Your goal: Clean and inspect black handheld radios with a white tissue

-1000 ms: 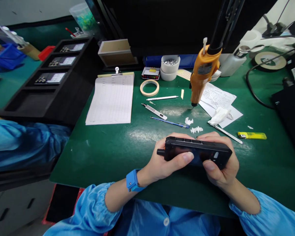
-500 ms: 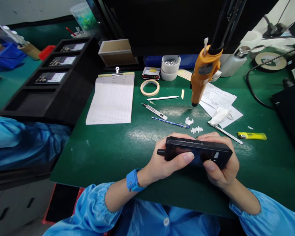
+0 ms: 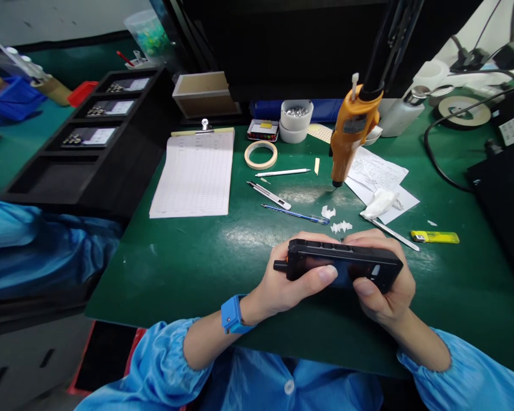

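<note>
A black rugged phone point(image 3: 346, 264) with a stubby antenna at its left end is held sideways above the front of the green table. My left hand point(image 3: 289, 285) grips the antenna end, its thumb lying on the dark screen. Around the other end is my right hand point(image 3: 392, 291), with its thumb pressed near the lower edge. Most of my fingers are behind the phone, partly hidden. Just beyond it lie torn white scraps point(image 3: 341, 227), a blue pen point(image 3: 295, 214) and a pair of tweezers point(image 3: 396, 235) by a crumpled white wipe point(image 3: 381, 202).
An orange electric screwdriver point(image 3: 353, 128) hangs over the table. Behind are a tape roll point(image 3: 260, 155), a utility knife point(image 3: 269, 195) and a cup of screws point(image 3: 297, 117). Left are a clipboard point(image 3: 191, 177) and a black parts rack point(image 3: 128, 142); right, a yellow lighter point(image 3: 434, 237). A co-worker's blue sleeve point(image 3: 47, 245) shows left.
The camera view has shifted very slightly. Both hands keep the same hold on the phone, and nothing on the table has moved.
</note>
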Tool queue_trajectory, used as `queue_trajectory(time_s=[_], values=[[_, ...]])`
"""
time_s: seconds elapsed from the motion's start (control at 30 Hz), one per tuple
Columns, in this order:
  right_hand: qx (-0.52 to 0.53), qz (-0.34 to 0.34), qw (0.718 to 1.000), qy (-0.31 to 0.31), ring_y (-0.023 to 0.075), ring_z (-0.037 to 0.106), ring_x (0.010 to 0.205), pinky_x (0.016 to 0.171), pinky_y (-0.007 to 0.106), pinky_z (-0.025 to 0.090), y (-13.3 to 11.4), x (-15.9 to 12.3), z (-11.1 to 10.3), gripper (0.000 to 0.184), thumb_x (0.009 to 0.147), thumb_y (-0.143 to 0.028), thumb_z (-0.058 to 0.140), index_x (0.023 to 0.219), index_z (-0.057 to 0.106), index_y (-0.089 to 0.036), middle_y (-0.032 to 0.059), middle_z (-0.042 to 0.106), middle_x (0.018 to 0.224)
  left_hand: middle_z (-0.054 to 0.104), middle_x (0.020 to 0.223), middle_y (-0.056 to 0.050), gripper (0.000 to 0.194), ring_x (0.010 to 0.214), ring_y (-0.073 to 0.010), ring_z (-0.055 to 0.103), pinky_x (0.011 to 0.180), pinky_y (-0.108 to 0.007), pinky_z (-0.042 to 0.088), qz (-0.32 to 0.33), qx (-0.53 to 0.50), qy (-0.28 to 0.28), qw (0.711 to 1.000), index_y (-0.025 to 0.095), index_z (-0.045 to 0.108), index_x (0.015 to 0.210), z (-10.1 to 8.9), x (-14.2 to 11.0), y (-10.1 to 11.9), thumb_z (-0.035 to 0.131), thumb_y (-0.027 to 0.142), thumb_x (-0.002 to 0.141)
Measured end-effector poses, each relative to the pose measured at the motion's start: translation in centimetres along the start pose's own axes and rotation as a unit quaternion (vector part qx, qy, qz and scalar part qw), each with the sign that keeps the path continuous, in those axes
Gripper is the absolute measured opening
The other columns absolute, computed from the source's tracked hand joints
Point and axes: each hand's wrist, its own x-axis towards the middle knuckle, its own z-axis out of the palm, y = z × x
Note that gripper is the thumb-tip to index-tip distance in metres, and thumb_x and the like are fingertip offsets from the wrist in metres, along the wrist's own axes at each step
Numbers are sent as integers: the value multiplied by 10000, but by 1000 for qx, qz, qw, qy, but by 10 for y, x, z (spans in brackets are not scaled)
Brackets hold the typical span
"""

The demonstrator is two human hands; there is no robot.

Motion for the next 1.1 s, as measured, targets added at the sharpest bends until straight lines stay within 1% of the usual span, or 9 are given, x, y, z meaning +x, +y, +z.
queue_trajectory(time_s=[0.1,0.3,0.47,0.57,0.67,0.87,0.97,1.1], values=[[-2,2,1000,6,277,772,876,746,412,624,-3,1,-1,269,1088,-436,767,1278,752,-247,90,796,1019,905,1168,-82,236,1094,-269,884,995,-356,724,-3,-6,-5,1000,206,862,1172,1,0,0,913,350,992],[-6,0,1000,11,265,774,853,721,399,630,-5,2,1,277,1122,-492,722,1266,732,-255,82,778,975,905,1177,-93,303,1101,-294,886,985,-380,732,-15,-12,-2,1000,199,854,1192,0,-2,0,938,383,966],[-15,-3,1000,9,257,775,826,701,384,641,-4,2,1,273,1133,-494,705,1274,726,-261,68,776,976,907,1155,-86,302,1087,-280,882,1000,-372,728,-11,-37,5,999,194,854,1185,2,-1,-2,944,374,960],[-3,7,1000,15,253,769,813,702,375,641,-4,1,1,267,1114,-485,739,1274,747,-271,62,786,980,906,1142,-81,296,1082,-274,880,998,-369,726,-7,-45,4,999,196,856,1181,3,-1,-2,946,364,954],[11,12,1000,22,239,762,787,687,356,628,-4,1,1,274,1098,-483,762,1263,759,-264,52,783,969,905,1146,-85,314,1087,-286,877,998,-384,724,-13,-39,4,999,196,852,1183,3,-1,-1,941,393,955],[10,18,1000,21,203,727,694,614,327,595,-7,1,1,291,1098,-490,762,1232,744,-233,46,783,967,907,1155,-103,393,1095,-315,880,1003,-425,728,-39,-13,-5,999,199,840,1170,2,0,1,911,522,958],[-5,17,1000,24,207,727,677,588,323,593,-8,1,1,303,1100,-513,759,1207,738,-230,48,785,948,907,1167,-103,381,1109,-318,875,1013,-427,723,-42,-13,0,999,201,845,1164,2,0,2,921,500,940],[-7,28,999,26,195,730,679,585,307,596,-10,-1,0,308,1109,-531,753,1224,740,-246,45,801,981,907,1162,-101,371,1106,-316,875,1003,-422,724,-40,-8,-8,999,200,846,1169,1,0,3,914,490,948]])
